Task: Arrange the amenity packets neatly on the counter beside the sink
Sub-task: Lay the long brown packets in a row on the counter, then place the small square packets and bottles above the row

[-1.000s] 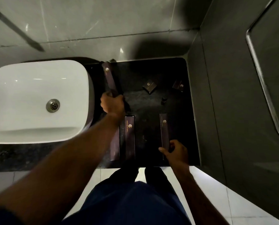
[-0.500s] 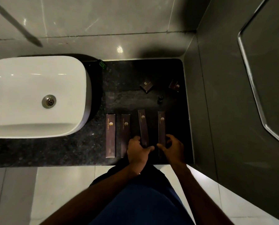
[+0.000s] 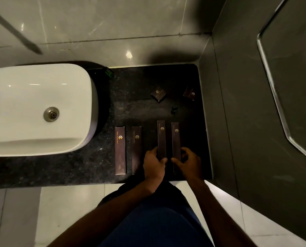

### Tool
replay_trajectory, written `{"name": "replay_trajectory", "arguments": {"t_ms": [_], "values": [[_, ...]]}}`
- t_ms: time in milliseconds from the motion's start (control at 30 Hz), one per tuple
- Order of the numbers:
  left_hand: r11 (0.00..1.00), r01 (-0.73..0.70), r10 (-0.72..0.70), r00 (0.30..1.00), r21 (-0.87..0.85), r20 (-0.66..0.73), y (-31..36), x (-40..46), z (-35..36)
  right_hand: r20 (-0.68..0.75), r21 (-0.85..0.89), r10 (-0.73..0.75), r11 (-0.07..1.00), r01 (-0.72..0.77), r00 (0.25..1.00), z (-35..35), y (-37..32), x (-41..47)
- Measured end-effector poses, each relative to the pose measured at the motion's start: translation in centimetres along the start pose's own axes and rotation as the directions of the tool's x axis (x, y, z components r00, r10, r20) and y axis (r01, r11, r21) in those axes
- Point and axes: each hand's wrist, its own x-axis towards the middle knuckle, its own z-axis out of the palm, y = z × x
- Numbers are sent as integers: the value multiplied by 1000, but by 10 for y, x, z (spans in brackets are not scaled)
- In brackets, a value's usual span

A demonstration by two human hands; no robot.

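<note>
Several long dark brown amenity packets with gold logos lie side by side on the black stone counter (image 3: pixel 139 111) to the right of the sink. The leftmost packet (image 3: pixel 120 150) and its neighbour (image 3: pixel 136 148) lie flat and untouched. My left hand (image 3: pixel 154 164) grips the near end of the third packet (image 3: pixel 161 138). My right hand (image 3: pixel 188 163) pinches the near end of the fourth packet (image 3: pixel 176 138). Those two sit slightly farther back than the first two. Two small square packets (image 3: pixel 158 94) (image 3: pixel 189 93) lie askew behind them.
A white basin (image 3: pixel 38 109) with a metal drain fills the left. A small dark bottle (image 3: pixel 174 109) stands between the square packets and the long ones. A green item (image 3: pixel 108 73) sits at the back by the basin. A dark wall borders the counter's right edge.
My left hand carried a long packet from beside the basin down into the row. It now lies straight beside the fourth packet, both hands at their near ends.
</note>
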Motion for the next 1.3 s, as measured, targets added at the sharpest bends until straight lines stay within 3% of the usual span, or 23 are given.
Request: {"name": "replay_trajectory", "arguments": {"t_ms": [867, 967, 1033, 1100, 1167, 1300], "values": [[997, 52, -53, 998, 51, 24, 4, 0, 3, 36, -36, -20, 999, 21, 999, -4, -1, 1], [971, 174, -186, 981, -165, -60, 16, 18, -14, -129, 69, 58, 996, -50, 990, -18, -11, 5], [959, 108, -150, 978, -262, -148, 35, 48, -33, -258, 93, 58, 995, -35, 964, -33, -30, 19], [987, -54, 25, 981, -151, -191, 62, 88, -51, -305, -3, -9, 1000, 9, 952, -46, -57, 46], [979, -196, 203, 969, 60, -141, 90, 125, -62, -291, -143, -80, 989, 39, 953, -56, -89, 79], [894, -293, 292, 955, 338, 55, 115, 177, -53, -323, -105, 54, 990, -93, 945, -61, -139, 139]]}}
